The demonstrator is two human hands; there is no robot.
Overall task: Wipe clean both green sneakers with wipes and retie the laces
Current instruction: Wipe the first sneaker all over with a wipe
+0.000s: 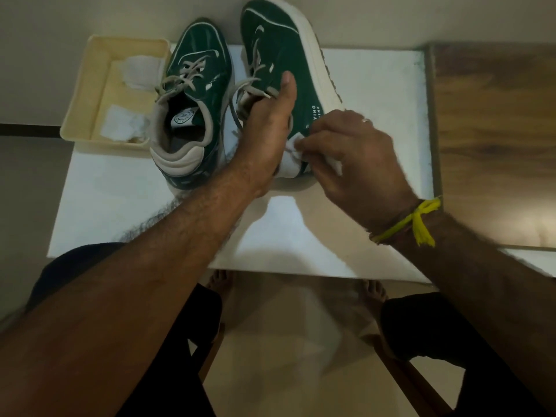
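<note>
Two green sneakers with white soles and loose grey laces are on a white table (376, 94). The left sneaker (195, 85) stands upright, its opening facing me. The right sneaker (279, 46) is tipped onto its side, sole edge to the right. My left hand (267, 127) grips this tilted sneaker at its collar, fingers inside the opening and thumb on the green side. My right hand (349, 152) presses a white wipe (296, 145) against the heel area of the same sneaker.
A cream tray (87, 94) holding crumpled used wipes (138, 70) sits at the table's left rear, touching the left sneaker. A wooden surface (496, 130) adjoins the table on the right. My knees and bare feet show below the table's near edge.
</note>
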